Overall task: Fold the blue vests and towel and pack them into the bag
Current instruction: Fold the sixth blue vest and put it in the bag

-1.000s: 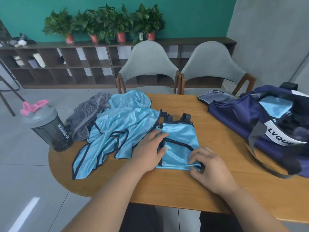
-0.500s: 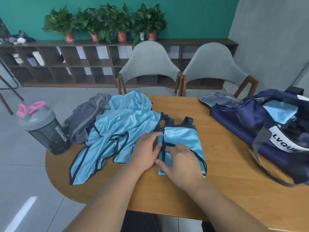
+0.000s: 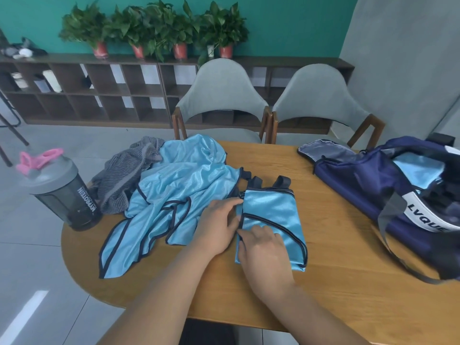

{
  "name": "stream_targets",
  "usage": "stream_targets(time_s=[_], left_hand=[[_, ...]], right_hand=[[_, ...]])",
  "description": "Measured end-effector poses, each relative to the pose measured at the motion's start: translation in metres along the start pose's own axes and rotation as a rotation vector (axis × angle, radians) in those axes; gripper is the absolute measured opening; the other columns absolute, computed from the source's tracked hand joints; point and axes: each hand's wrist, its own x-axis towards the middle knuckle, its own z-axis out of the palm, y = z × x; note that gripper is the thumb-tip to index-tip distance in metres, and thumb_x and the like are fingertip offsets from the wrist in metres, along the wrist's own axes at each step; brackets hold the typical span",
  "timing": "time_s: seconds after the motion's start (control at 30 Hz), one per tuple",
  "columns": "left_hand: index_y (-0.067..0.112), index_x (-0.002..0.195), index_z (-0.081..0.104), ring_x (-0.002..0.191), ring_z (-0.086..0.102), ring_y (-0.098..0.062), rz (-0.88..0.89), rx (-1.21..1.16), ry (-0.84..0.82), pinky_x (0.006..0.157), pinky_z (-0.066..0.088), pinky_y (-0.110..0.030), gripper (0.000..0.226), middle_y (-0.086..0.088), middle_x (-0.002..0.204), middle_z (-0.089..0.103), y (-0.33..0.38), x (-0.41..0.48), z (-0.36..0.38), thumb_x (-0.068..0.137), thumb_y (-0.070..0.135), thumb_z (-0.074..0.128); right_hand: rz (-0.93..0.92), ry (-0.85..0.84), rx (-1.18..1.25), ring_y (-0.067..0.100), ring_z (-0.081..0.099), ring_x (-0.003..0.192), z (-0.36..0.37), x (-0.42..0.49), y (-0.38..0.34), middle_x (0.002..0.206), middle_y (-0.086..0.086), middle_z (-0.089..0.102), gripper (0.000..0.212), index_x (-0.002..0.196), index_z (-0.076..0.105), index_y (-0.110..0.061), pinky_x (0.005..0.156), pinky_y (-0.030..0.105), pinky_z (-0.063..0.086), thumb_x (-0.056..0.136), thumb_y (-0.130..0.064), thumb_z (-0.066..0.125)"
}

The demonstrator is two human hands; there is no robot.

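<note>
Dark shelf unit (image 3: 104,90) along the teal back wall, row of potted plants (image 3: 154,28) on top. Round wooden table (image 3: 348,290) in front, two grey chairs (image 3: 221,95) pushed up to its far edge. Navy bag (image 3: 361,188) on the table's right side, top open, white band with lettering, pale blue cloth (image 3: 418,170) showing inside. Loose blue vests (image 3: 184,188) in a crumpled heap, centre-left on the table, dark trim, one end hanging toward the near-left rim. Folded vest (image 3: 276,217) flat on the table just right of the heap, a narrow upright rectangle, dark straps poking out at its far end, well apart from the bag. Grey striped towel (image 3: 124,180) bunched at the far-left side, touching the heap. Dark shaker bottle (image 3: 67,197) with grey lid and pink loop, at the table's left rim beside the towel. Left hand (image 3: 216,227) flat, fingers straight and together, tips on the folded vest's left edge. Right hand (image 3: 263,247) on top of the folded vest, fingers bent onto the cloth, thumb at the left edge; cannot tell if it pinches
</note>
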Motion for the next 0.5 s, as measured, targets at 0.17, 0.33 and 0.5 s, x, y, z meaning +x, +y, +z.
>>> stream_targets(time_s=[0.17, 0.33, 0.5], left_hand=[[0.027, 0.146, 0.057, 0.139, 0.045, -0.011, 0.052, -0.026, 0.077, 0.119, 0.038, -0.036, 0.039, 0.008, 0.148, 0.053, 0.003, -0.002, -0.003, 0.107, 0.025, 0.055], [0.021, 0.119, 0.072, 0.121, 0.055, -0.01, 0.492, 0.065, 0.055, 0.105, 0.043, -0.033, 0.021, 0.012, 0.125, 0.061, 0.024, -0.037, -0.013, 0.101, 0.032, 0.066], [0.034, 0.111, 0.071, 0.117, 0.053, -0.001, 0.526, 0.218, -0.163, 0.103, 0.043, -0.035, 0.026, 0.024, 0.118, 0.059, 0.018, -0.058, -0.009, 0.099, 0.055, 0.064]], right_hand=[[-0.125, 0.001, 0.056, 0.022, 0.058, 0.085, -0.009, -0.017, 0.006, 0.091, -0.003, 0.061, 0.038, 0.128, 0.07, -0.018, 0.079, 0.038, 0.053, 0.091, -0.012, 0.068], [-0.202, -0.034, 0.196, 0.021, 0.059, 0.104, -0.051, -0.035, 0.045, 0.116, -0.009, 0.064, 0.031, 0.119, 0.072, -0.028, 0.087, 0.038, 0.048, 0.089, -0.019, 0.072], [0.033, -0.106, 0.22, 0.015, 0.052, 0.097, -0.064, -0.043, 0.098, 0.102, -0.014, 0.052, 0.03, 0.105, 0.071, -0.03, 0.08, 0.039, 0.049, 0.081, -0.04, 0.084]])
